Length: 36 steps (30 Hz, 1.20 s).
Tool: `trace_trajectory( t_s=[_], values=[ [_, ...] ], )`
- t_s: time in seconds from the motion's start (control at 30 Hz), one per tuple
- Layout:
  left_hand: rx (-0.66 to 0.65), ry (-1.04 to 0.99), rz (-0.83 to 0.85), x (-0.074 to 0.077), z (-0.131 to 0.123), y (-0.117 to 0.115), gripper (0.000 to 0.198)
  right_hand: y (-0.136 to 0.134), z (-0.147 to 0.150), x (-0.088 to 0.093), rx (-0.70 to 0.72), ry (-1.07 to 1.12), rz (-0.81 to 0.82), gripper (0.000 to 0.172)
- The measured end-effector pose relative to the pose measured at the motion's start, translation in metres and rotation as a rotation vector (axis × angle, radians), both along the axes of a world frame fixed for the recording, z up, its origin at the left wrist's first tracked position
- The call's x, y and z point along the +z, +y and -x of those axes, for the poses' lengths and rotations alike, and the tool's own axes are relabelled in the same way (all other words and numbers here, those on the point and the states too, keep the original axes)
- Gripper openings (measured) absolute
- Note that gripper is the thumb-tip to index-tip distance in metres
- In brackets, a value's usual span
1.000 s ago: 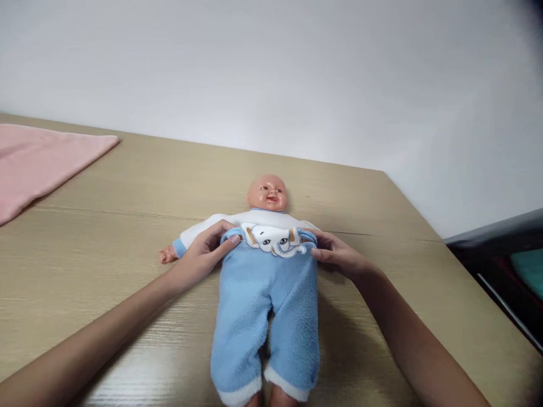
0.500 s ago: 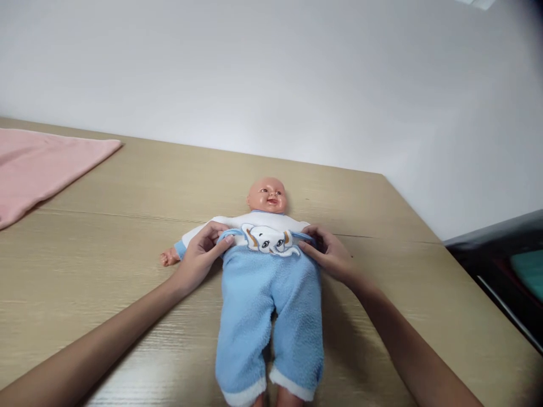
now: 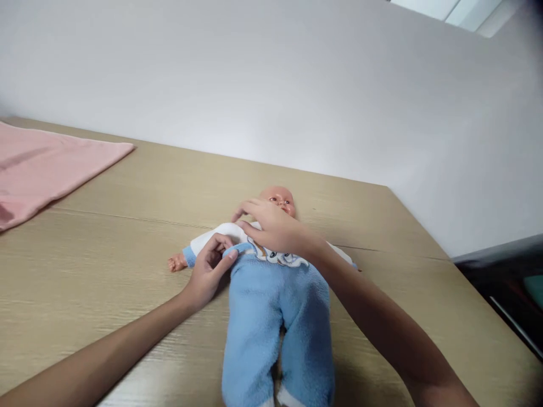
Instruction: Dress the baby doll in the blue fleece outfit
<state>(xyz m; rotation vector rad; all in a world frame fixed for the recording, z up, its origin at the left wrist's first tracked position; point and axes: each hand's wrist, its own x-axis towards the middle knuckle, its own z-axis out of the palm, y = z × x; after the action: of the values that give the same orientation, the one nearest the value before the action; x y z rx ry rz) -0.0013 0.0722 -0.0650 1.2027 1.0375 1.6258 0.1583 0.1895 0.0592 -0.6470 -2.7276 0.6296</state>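
Observation:
A bald baby doll (image 3: 288,195) lies on its back, head away from me, in a white top with blue cuffs. It wears blue fleece overalls (image 3: 275,316) with a white elephant on the bib, partly covered by my right arm. My left hand (image 3: 212,265) pinches the upper edge of the overalls at the doll's left-hand side in view. Across the chest, just below the head, reaches my right hand (image 3: 271,226). Its thumb and fingers are apart, with nothing seen between them, and it hides the doll's neck and lower face.
The doll lies on a light wooden table (image 3: 127,271) with a seam across it. A pink cloth (image 3: 55,164) is spread at the far left. Behind the table rises a white wall (image 3: 212,85). Beyond the right edge is a dark object (image 3: 504,265), partly in view.
My right hand has let go of the overalls' right side and moved left and up across the doll's chest. My left hand keeps its hold. The view has shifted slightly.

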Motion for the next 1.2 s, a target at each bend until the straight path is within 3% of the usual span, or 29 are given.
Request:
trace_trajectory(
  t_s=[0.1,0.17,0.3,0.37,0.57,0.67,0.73,0.83,0.93,1.07,1.2],
  values=[
    [0.054,0.008,-0.037,-0.003,-0.001,-0.005,0.034,0.019,0.056,-0.001,0.164,-0.405,-0.013,0.027],
    [0.092,0.018,-0.055,-0.005,-0.002,-0.009,0.027,0.028,0.083,-0.005,0.270,-0.556,0.027,0.031],
    [0.142,0.082,-0.078,-0.009,-0.003,-0.014,0.016,0.039,0.102,-0.012,0.424,-0.653,0.110,0.059],
    [0.149,0.119,-0.114,-0.009,-0.003,-0.015,0.015,0.044,0.097,-0.013,0.454,-0.649,0.148,0.061],
    [0.102,0.184,-0.139,-0.004,-0.004,-0.018,0.016,0.043,0.075,-0.023,0.472,-0.600,0.208,0.048],
    [0.072,0.158,-0.139,-0.002,-0.003,-0.019,0.014,0.035,0.071,-0.026,0.428,-0.506,0.157,0.018],
    [0.070,0.146,-0.137,-0.004,-0.002,-0.020,0.013,0.031,0.070,-0.024,0.371,-0.402,0.100,0.009],
    [0.112,0.176,-0.131,-0.010,0.000,-0.021,0.006,0.031,0.063,-0.019,0.298,-0.247,0.070,0.006],
    [0.137,0.209,-0.186,-0.016,0.000,-0.022,0.008,0.035,0.048,-0.017,0.273,-0.129,0.115,0.018],
    [0.058,0.199,-0.384,-0.014,0.000,-0.022,0.017,0.042,0.026,-0.021,0.264,0.014,0.117,0.019],
    [0.085,0.247,-0.434,-0.012,0.003,-0.021,0.008,0.044,0.011,-0.027,0.309,0.027,0.076,0.022]
  ],
)
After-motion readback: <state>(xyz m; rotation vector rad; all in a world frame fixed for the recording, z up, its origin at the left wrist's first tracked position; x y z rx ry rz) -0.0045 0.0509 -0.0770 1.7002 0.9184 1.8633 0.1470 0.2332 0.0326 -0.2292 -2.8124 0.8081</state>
